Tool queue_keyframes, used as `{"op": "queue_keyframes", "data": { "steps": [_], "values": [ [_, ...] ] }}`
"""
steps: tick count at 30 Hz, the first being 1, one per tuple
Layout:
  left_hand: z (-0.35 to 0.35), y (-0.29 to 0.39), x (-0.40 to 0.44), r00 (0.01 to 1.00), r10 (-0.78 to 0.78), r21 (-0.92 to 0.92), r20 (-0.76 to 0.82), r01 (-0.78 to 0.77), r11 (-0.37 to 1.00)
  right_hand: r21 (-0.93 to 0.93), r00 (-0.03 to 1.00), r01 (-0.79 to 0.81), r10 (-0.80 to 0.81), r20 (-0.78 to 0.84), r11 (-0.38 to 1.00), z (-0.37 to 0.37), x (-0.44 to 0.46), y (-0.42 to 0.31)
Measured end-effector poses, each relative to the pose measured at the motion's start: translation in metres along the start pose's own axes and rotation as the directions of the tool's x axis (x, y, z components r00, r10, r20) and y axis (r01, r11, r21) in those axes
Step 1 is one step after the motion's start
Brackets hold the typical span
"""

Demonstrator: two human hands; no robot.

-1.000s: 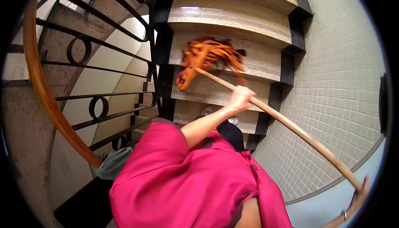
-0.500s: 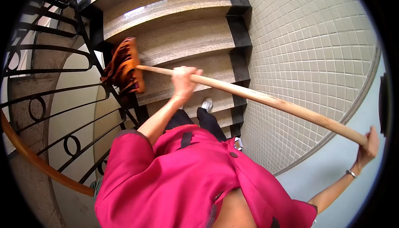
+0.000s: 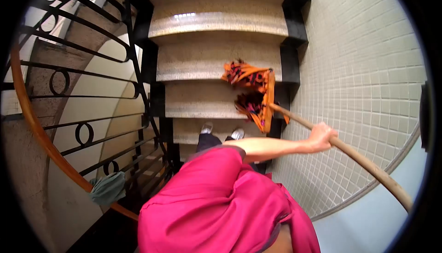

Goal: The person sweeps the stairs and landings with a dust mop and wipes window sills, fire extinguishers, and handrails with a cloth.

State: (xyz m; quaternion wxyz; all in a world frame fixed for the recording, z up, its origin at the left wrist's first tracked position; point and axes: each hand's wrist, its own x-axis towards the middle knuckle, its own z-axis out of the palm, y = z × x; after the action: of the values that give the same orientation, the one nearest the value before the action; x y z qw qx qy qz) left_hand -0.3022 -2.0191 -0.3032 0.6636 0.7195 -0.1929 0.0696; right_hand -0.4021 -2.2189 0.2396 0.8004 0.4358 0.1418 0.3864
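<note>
My left hand [image 3: 322,137] is closed around the wooden handle of a mop, with the arm stretched across the front of my body. The mop handle [image 3: 368,165] slants down to the right past the tiled wall and runs out of sight at the edge of the view. Orange and dark patterned cloth strips make up the mop head [image 3: 268,96]; it lies over the stairs at their right side, a little blurred. My right hand is out of view.
Stone steps [image 3: 202,61] with black ends rise ahead of my shoes [image 3: 237,134]. A black metal railing [image 3: 131,45] with a wooden handrail [image 3: 39,135] borders the left, where a grey-green cloth [image 3: 108,188] hangs. The tiled wall [image 3: 354,68] closes the right side.
The mop head has swept from the left side of the stairs to the right. My left hand has moved right with the handle, and my right hand has left the view.
</note>
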Motion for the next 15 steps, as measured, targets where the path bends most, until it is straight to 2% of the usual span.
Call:
{"op": "queue_keyframes", "data": {
  "steps": [4, 6, 10, 11, 13, 15],
  "values": [
    [-0.016, 0.046, 0.014, 0.994, 0.101, -0.029, 0.046, -0.100, 0.995, 0.272, 0.998, -0.050, 0.036, 0.055, 0.961, 0.021, 0.020, -0.006],
    [-0.022, 0.050, 0.022, 0.995, 0.091, -0.010, 0.032, -0.091, 0.996, 0.420, 0.995, -0.071, 0.036, 0.091, 0.905, 0.027, 0.042, -0.018],
    [-0.030, 0.015, 0.053, 0.999, 0.046, 0.002, -0.004, -0.046, 0.999, 0.679, 0.979, -0.064, -0.087, 0.186, 0.731, 0.013, 0.104, -0.079],
    [-0.041, -0.001, 0.061, 0.993, 0.107, 0.118, 0.047, -0.111, 0.987, 0.736, 0.963, -0.045, -0.166, 0.212, 0.676, -0.002, 0.120, -0.111],
    [-0.087, -0.021, 0.055, 0.972, 0.167, 0.374, 0.163, -0.218, 0.901, 0.827, 0.804, -0.118, -0.435, 0.405, 0.550, -0.047, 0.157, -0.188],
    [-0.141, -0.038, 0.020, 0.995, 0.092, 0.482, 0.041, -0.100, 0.870, 0.921, 0.942, -0.050, -0.289, 0.173, 0.387, -0.030, 0.170, -0.242]
  ]
}}
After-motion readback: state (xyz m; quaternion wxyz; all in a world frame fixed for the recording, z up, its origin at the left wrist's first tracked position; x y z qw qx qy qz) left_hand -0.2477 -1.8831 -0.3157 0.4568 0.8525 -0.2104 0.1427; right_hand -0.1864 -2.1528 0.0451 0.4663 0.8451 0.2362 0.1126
